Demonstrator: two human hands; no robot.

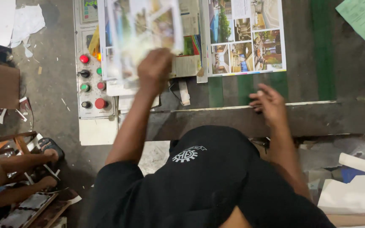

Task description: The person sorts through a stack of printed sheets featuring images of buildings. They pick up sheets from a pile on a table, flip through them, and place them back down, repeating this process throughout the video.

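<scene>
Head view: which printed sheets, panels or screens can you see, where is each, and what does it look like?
Control panel: left of table, pale upright box, red, green, black buttons.
Small screen: panel top, greenish.
Printed sheet: table centre-right, colourful photo grid.
Blurred sheets: in left hand.
Green paper: top right.

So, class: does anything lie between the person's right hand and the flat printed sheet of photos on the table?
Nothing visible does. The right hand hovers at the table's front edge, and only bare dark tabletop separates it from the printed sheet.
</scene>
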